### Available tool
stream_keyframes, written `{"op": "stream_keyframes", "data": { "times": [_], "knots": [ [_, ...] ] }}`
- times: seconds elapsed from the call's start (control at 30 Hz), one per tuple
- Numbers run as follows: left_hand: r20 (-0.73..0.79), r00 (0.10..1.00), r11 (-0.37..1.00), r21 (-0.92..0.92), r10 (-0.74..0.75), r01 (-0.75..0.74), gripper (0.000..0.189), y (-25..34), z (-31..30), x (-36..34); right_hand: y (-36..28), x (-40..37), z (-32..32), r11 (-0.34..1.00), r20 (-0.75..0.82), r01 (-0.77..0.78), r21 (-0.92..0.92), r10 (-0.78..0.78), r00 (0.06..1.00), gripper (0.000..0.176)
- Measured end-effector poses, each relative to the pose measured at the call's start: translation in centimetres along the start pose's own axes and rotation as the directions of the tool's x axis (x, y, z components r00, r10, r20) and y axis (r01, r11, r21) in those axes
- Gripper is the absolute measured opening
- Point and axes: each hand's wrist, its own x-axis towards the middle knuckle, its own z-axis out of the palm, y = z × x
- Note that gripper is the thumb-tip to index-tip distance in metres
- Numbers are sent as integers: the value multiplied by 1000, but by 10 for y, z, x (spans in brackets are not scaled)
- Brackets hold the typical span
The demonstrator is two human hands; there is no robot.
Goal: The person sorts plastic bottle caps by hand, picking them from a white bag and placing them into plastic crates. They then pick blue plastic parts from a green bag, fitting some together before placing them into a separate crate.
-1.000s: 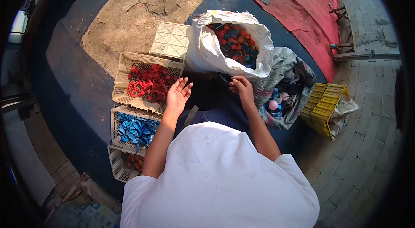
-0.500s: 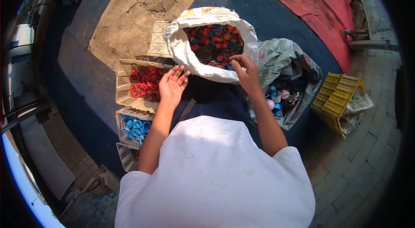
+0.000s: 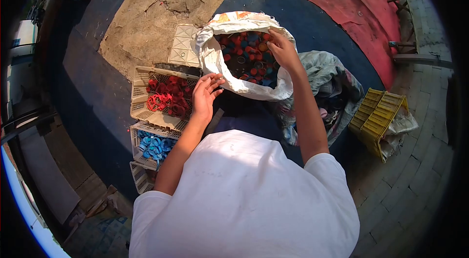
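Observation:
A white woven sack (image 3: 254, 93) stands with its mouth wide, showing many red, blue and orange caps (image 3: 254, 53) inside. At the sack's near left rim is my left hand (image 3: 206, 94), palm up with its fingers apart and nothing in it. My right hand (image 3: 283, 50) reaches over the right side of the mouth, its fingertips at the far right rim. Those fingers are bent, and whether they hold anything is too small to tell. Left of my left hand, a cream crate (image 3: 163, 118) holds red plastic pieces (image 3: 168, 97).
Below that crate is another with blue pieces (image 3: 155, 146), then a third crate (image 3: 139, 176). A grey-green sack (image 3: 317, 62) with mixed items lies to the right, beside a yellow crate (image 3: 373, 116). A cream lattice panel (image 3: 183, 45) lies behind the crates.
My right hand has moved up from the near right part of the sack's mouth to the far right rim. My left hand is slightly further right. The view has shifted a little.

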Motion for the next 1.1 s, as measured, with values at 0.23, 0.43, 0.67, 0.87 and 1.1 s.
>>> {"op": "stream_keyframes", "data": {
  "times": [0.23,0.43,0.67,0.87,1.1],
  "knots": [
    [34,999,984,175,19,-25,22,1,18,8,-10,43,-7,989,-36,-83,-126,79,996,72],
    [43,999,970,242,24,-34,22,-2,6,10,-26,53,0,953,-60,-102,-284,88,994,76],
    [35,998,953,300,-51,38,24,5,-11,18,-4,70,1,959,-85,-77,-273,56,995,79],
    [100,992,933,344,72,-103,26,9,-6,16,-37,10,33,916,-257,114,-384,-225,940,66],
    [121,987,962,237,108,-135,26,23,3,17,-27,-8,62,846,-67,-312,-433,314,947,24]
  ]
}}
